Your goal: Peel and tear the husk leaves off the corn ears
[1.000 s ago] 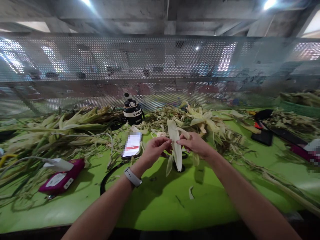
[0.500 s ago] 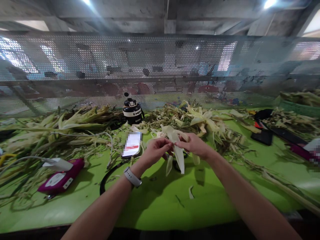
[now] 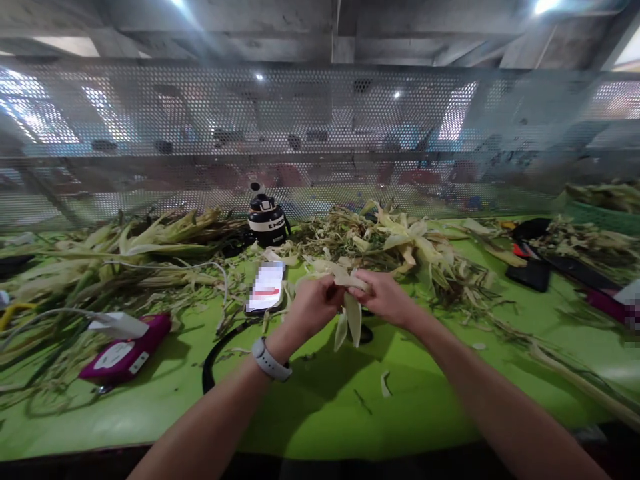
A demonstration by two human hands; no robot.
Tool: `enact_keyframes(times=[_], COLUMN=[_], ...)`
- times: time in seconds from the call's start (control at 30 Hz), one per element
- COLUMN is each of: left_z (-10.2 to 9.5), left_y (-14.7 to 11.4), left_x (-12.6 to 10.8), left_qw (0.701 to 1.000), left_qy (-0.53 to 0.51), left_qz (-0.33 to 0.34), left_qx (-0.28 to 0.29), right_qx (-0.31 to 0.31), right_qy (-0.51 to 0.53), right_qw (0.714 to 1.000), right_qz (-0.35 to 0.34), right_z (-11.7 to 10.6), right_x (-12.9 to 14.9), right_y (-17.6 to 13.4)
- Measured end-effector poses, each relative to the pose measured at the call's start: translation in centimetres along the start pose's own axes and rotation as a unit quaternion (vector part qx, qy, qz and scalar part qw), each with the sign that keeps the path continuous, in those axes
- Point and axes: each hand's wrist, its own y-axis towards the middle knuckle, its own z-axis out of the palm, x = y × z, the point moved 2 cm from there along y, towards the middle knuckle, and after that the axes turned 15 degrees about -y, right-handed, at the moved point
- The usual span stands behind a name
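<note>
Pale corn husk strips (image 3: 353, 319) hang down between my two hands over the green table. My left hand (image 3: 316, 303), with a grey band on its wrist, is closed on the husk with thumb and fingers pinched together. From the other side my right hand (image 3: 381, 293) grips the same husk bundle, its fingers bent round a pale strip. The fingers hide the middle of the bundle. Just behind the hands lies a heap of loose husks (image 3: 415, 240).
A phone (image 3: 267, 288) with a lit screen lies left of my hands, near a black cable (image 3: 213, 360). Further left sits a purple power strip (image 3: 125, 350) with a white charger. A black bottle (image 3: 267, 220) stands behind. More husks (image 3: 165, 240) are piled at left.
The long husk strip that hung between my hands is now folded up and gripped higher, with shorter strips hanging. My hands have drawn closer around it. The view has shifted slightly.
</note>
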Motion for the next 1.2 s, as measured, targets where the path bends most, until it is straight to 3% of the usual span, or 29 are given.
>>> enact_keyframes(times=[0.17,0.27,0.37,0.47,0.53,0.6,0.7,0.83,0.87,0.93,1.03,1.1,1.2], left_z=[-1.0,-2.4,-3.8,-4.7,-4.8,-4.8,-4.6,-3.8,-3.4,-2.1,-0.4,0.1,0.2], left_y=[0.8,1.4,1.7,1.8,1.9,1.9,1.8,1.2,1.0,0.5,-0.2,-0.3,0.0], left_x=[0.1,0.4,0.9,1.4,1.8,2.2,2.0,0.2,-0.1,-0.2,0.3,0.8,1.1], left_qw=[0.984,0.973,0.951,0.934,0.936,0.94,0.951,0.963,0.973,0.99,0.982,0.98,0.976], left_qy=[0.172,0.219,0.286,0.331,0.328,0.315,0.283,0.229,0.202,0.12,0.037,0.006,-0.094], left_qz=[-0.039,-0.061,-0.096,-0.1,-0.099,-0.095,-0.059,-0.001,-0.022,-0.071,-0.106,-0.111,-0.154], left_qx=[-0.011,-0.035,-0.069,-0.087,-0.083,-0.085,-0.107,-0.144,-0.112,0.021,0.152,0.165,0.12], right_qx=[-0.043,-0.06,-0.119,-0.201,-0.231,-0.223,-0.161,-0.093,-0.086,-0.079,-0.071,-0.057,-0.015], right_qy=[0.085,0.193,0.32,0.415,0.435,0.427,0.409,0.411,0.415,0.42,0.42,0.423,0.434], right_qw=[0.995,0.978,0.929,0.871,0.85,0.849,0.857,0.865,0.863,0.86,0.862,0.864,0.864], right_qz=[0.002,0.055,0.14,0.168,0.185,0.218,0.269,0.274,0.274,0.278,0.274,0.269,0.255], right_z=[-0.5,-1.6,-3.5,-5.4,-6.0,-5.7,-4.5,-3.5,-3.5,-3.6,-3.6,-3.4,-2.6], right_x=[0.5,-0.2,-1.7,-3.1,-3.7,-4.0,-4.0,-3.5,-3.4,-3.2,-2.8,-2.6,-2.4], right_y=[0.0,0.1,0.1,-0.1,-0.2,-0.1,0.0,0.2,0.1,0.1,0.2,0.3,0.3])
